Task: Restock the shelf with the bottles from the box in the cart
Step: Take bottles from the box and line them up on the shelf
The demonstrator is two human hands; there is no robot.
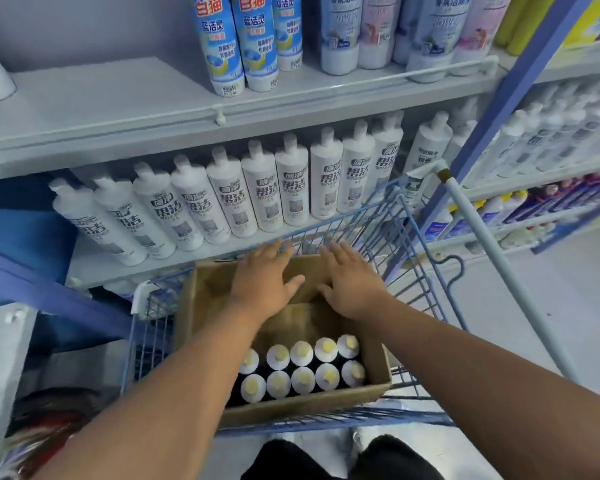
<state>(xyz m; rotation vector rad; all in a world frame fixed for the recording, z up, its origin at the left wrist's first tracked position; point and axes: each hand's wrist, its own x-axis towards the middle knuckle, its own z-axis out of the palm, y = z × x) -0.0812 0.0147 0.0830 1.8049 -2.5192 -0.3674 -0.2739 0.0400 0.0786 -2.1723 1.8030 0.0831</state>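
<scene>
A brown cardboard box (201,299) sits in a blue wire cart (409,271). Several white bottles with yellow caps (302,368) stand in two rows at the box's near end; its far half holds none. My left hand (264,282) and my right hand (352,282) hover side by side over the empty far half, palms down, fingers spread, holding nothing. Just beyond the cart, the lower shelf (94,261) carries a row of matching white bottles (257,188) with dark lettering.
The upper shelf (118,105) has bare room on its left and blue-labelled bottles (236,43) further right. A blue upright post (499,109) separates a neighbouring bay of more bottles. The cart's pale handle (492,258) runs along the right.
</scene>
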